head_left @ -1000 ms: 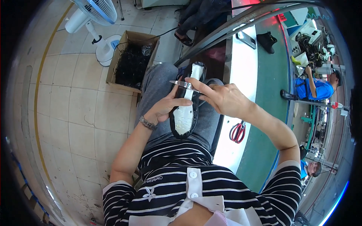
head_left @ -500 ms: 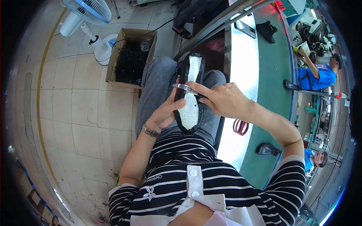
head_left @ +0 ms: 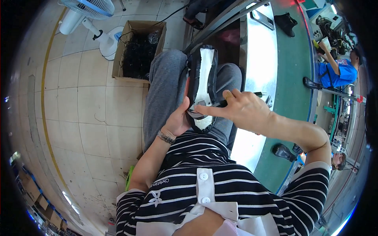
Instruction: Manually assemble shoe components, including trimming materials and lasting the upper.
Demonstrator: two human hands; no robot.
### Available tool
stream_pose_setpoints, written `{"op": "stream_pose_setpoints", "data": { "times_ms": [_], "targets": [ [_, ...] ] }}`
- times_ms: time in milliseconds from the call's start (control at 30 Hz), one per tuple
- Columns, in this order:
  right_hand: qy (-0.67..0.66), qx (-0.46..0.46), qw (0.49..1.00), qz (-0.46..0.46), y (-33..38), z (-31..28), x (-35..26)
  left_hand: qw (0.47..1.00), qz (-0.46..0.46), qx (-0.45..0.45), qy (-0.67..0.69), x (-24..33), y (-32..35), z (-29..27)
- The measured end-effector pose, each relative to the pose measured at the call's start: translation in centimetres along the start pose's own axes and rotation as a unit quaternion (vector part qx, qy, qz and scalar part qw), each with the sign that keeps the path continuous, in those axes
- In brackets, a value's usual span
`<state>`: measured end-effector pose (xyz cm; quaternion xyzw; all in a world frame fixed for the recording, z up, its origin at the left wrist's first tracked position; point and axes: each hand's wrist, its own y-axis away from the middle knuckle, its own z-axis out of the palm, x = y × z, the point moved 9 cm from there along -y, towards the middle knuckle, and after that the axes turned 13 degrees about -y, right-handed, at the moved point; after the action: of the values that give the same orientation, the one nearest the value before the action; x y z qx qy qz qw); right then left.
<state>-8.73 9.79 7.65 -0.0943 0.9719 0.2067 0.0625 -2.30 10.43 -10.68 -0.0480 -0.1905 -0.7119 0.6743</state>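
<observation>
A black shoe upper (head_left: 203, 74) rests sole side up on my lap, its white bottom facing me. My left hand (head_left: 180, 120) grips its left side near the lower end, the thumb along the edge. A thin metal blade with a dark handle, seemingly a knife (head_left: 199, 115), lies across the white bottom near that end. My right hand (head_left: 246, 112) is closed on its handle, index finger stretched along the blade. The fingers underneath the shoe are hidden, and so is part of the handle.
A metal ledge (head_left: 258, 59) runs at my right beside a green conveyor belt (head_left: 293, 70) carrying black shoes (head_left: 286, 24). A cardboard box (head_left: 118, 67) of dark scraps and a fan (head_left: 106, 43) stand on the floor at far left. A person in blue (head_left: 342, 72) works beyond the belt.
My right hand has drawn the knife down along the white bottom toward the shoe's lower end. My left hand has shifted slightly up and right. The whole view has moved a little.
</observation>
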Motion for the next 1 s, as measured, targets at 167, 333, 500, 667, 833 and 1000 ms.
{"op": "stream_pose_setpoints", "data": {
  "times_ms": [167, 333, 500, 667, 833, 1000],
  "targets": [
    [-0.059, -0.017, 0.998, -0.013, 0.0, -0.2, 1.5, 0.986, 0.106, 0.084, -0.096, 4.0, 0.2, 3.8],
    [-0.132, -0.141, 0.981, 0.027, -0.6, -1.8, 1.2, 0.963, 0.155, 0.137, -0.170, 5.2, 0.5, 3.6],
    [-0.134, 0.111, 0.985, -0.020, -1.2, -6.3, -0.8, 0.973, 0.113, 0.148, -0.136, 4.1, 0.9, 1.7],
    [-0.099, -0.010, 0.995, 0.028, -2.1, -1.2, 0.9, 0.983, 0.066, 0.111, -0.132, 3.6, 0.4, 1.3],
    [-0.138, 0.087, 0.987, -0.008, -1.4, -2.3, -0.9, 0.984, 0.040, 0.103, -0.140, 4.1, 1.0, 2.2],
    [-0.101, -0.018, 0.994, 0.044, -1.7, -0.3, -0.4, 0.976, 0.082, 0.107, -0.169, 4.6, 0.8, 1.9]
  ]
}}
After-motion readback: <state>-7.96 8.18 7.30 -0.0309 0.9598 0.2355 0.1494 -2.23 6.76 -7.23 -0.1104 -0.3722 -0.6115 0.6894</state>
